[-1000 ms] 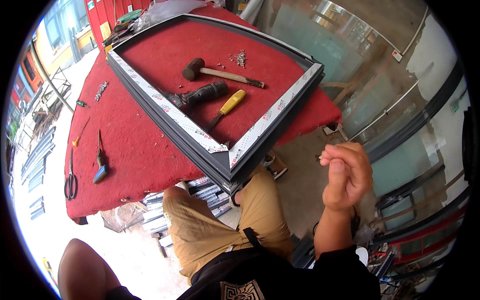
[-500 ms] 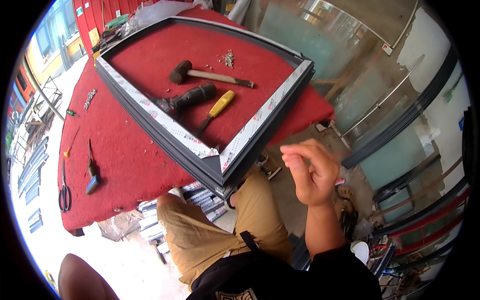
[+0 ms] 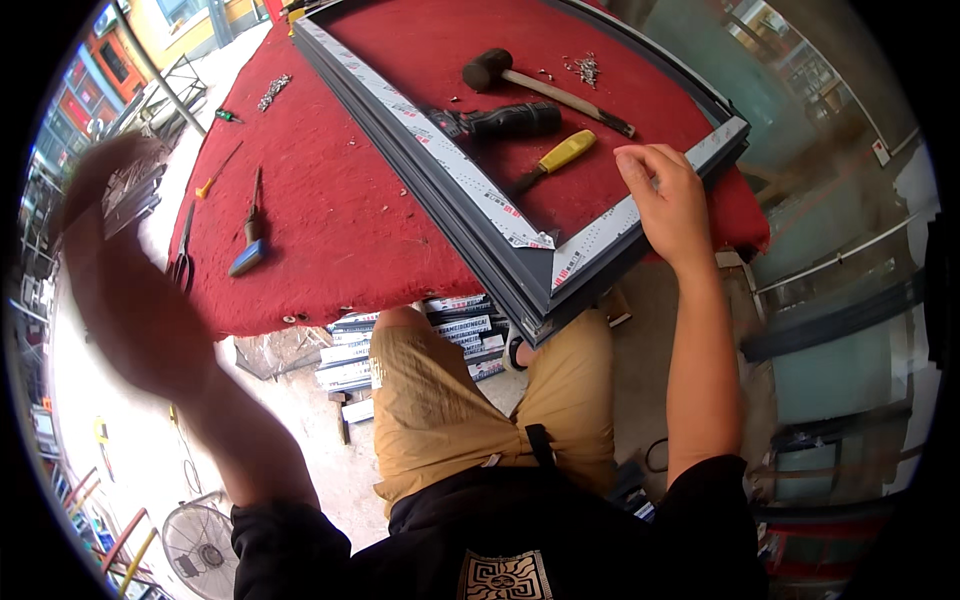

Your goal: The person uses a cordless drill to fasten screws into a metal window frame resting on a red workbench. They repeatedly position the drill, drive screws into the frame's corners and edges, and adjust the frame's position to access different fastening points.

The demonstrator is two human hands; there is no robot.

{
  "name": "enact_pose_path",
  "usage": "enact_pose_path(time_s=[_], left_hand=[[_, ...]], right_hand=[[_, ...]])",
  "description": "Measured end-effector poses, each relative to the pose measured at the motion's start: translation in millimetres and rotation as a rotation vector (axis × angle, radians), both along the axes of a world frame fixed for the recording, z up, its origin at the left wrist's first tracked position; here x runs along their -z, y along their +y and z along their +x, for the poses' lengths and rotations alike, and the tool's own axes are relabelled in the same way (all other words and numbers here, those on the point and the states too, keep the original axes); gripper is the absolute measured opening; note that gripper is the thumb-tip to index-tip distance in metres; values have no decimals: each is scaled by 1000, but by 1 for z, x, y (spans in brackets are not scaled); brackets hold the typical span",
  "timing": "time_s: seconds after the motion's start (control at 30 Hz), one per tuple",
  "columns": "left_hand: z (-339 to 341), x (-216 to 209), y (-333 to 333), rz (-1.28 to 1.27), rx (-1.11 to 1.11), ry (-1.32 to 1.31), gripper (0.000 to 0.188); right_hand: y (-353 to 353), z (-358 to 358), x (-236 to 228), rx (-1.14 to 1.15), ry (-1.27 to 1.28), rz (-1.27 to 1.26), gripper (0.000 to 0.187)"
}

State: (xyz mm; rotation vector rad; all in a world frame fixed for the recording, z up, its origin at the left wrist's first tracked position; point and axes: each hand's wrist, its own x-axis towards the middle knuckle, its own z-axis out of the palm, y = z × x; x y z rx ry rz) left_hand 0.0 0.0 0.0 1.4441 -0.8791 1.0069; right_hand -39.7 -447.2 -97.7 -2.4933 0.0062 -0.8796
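A dark grey window frame (image 3: pixel 590 275) lies on the red-covered table, with white printed film along its top faces. Over its near right rail is my right hand (image 3: pixel 668 200), fingers curled in and thumb against them; whatever they may hold is hidden. Whether that hand touches the rail I cannot tell. My left hand (image 3: pixel 125 270) is raised off the table's left edge, dark and smeared by motion. Inside the frame lie a mallet (image 3: pixel 565 93) with a wooden handle, a black power tool (image 3: pixel 510 120) and a yellow-handled chisel-like tool (image 3: pixel 560 155).
Left of the frame on the red tabletop (image 3: pixel 330 250) lie a blue-handled screwdriver (image 3: pixel 248 250), scissors (image 3: pixel 183 262), a thin yellow-handled tool (image 3: pixel 215 175) and loose screws (image 3: pixel 273 92). More screws (image 3: pixel 585 70) sit inside the frame. A fan (image 3: pixel 200 548) stands on the floor at lower left.
My view has turned, so table and frame sit farther up and right. My right hand has come over the frame's near right rail. My left hand has risen into view at the left.
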Motion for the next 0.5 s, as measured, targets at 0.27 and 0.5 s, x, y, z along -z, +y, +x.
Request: enact_pose_path(time_s=[0.27, 0.5], left_hand=[[93, 177, 23, 438, -344, 607, 21], [99, 182, 22, 586, -366, 622, 25]], right_hand=[[40, 42, 36, -39, 48, -10, 28], [43, 44, 41, -14, 89, 11, 34]])
